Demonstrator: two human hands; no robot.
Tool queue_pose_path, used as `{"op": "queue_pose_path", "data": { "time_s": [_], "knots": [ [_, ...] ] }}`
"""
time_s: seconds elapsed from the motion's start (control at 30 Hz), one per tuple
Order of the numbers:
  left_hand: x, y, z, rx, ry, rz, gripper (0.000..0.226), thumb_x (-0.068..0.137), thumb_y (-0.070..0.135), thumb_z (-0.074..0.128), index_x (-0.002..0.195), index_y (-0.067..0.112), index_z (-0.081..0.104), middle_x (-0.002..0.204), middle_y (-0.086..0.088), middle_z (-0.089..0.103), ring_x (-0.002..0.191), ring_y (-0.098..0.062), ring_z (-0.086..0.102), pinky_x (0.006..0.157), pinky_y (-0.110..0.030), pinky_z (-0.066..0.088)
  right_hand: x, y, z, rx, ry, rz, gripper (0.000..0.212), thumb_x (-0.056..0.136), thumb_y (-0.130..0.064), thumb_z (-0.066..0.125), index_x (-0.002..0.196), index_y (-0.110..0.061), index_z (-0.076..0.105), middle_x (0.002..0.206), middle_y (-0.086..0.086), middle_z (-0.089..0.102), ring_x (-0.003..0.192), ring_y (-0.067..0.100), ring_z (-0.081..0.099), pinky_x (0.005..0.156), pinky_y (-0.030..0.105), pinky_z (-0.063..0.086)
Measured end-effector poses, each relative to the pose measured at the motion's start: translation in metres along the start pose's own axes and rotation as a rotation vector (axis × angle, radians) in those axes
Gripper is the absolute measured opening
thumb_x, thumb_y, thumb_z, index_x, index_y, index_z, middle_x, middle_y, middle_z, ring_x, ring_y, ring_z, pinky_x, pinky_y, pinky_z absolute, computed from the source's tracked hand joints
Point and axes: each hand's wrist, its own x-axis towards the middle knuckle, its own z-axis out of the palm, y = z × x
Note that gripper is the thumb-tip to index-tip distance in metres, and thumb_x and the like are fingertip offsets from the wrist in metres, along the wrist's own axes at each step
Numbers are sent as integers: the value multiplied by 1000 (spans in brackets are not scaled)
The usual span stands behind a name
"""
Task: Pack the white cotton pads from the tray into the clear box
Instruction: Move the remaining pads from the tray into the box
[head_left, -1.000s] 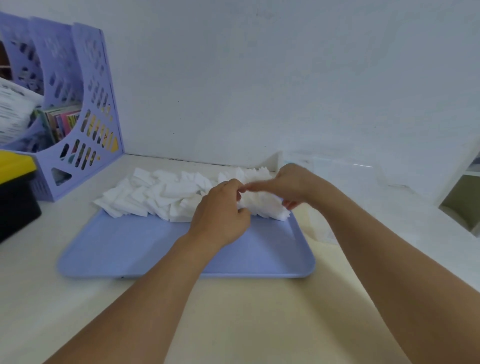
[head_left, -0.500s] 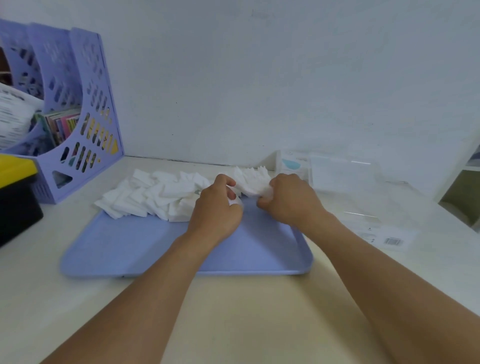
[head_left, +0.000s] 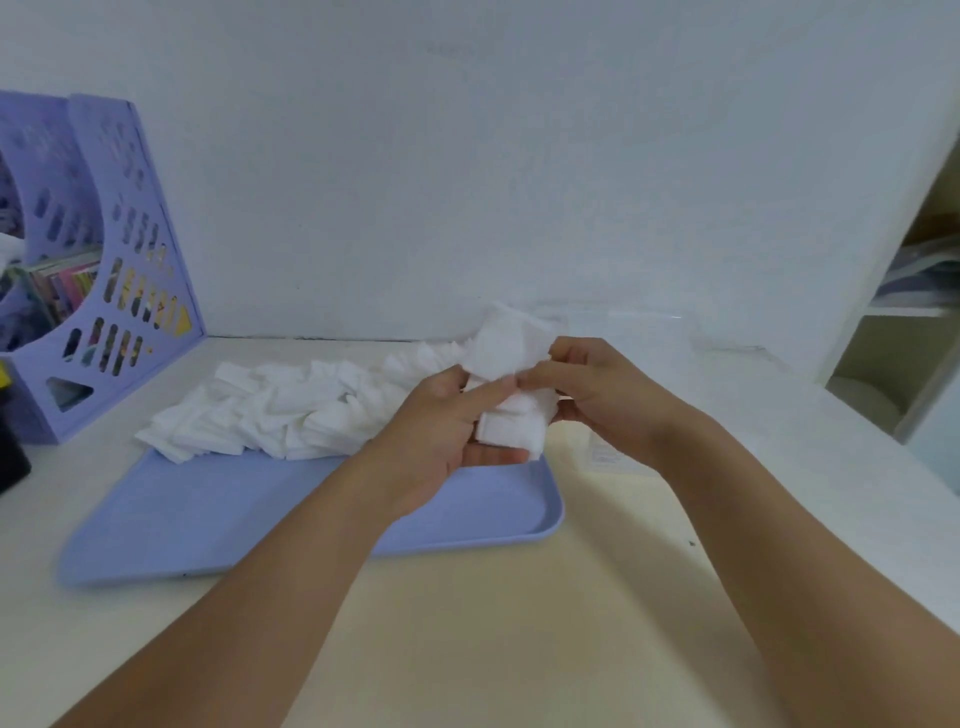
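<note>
Both hands hold a bunch of white cotton pads (head_left: 511, 358) lifted above the right end of the blue tray (head_left: 218, 519). My left hand (head_left: 441, 441) cups the bunch from below and grips it. From the right, my right hand (head_left: 597, 395) pinches the same bunch. More white pads (head_left: 270, 410) lie heaped along the tray's far edge. The clear box (head_left: 649, 338) stands behind my right hand against the wall, partly hidden and hard to make out.
A purple file rack (head_left: 104, 270) with books stands at the far left. A black and yellow object (head_left: 8, 441) sits at the left edge. A clear sheet with a label (head_left: 608, 457) lies right of the tray. Shelves (head_left: 893, 353) stand at the right.
Both hands gathered a bunch of pads from the tray's right end and lifted it clear of the pile, toward me and slightly right.
</note>
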Motion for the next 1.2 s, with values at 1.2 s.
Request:
{"op": "queue_pose_path", "data": {
  "time_s": [1.2],
  "knots": [
    [11, -21, 1, -145, 117, 22, 31, 93, -4, 62, 122, 7, 64, 113, -15, 75, 96, -30, 75, 77, -33, 63, 3, 12, -28, -74, -8, -93, 23, 92, -18, 72, 113, -9, 76, 111, 23, 72, 87, 20, 62, 72, 32, 47]
  ]
}}
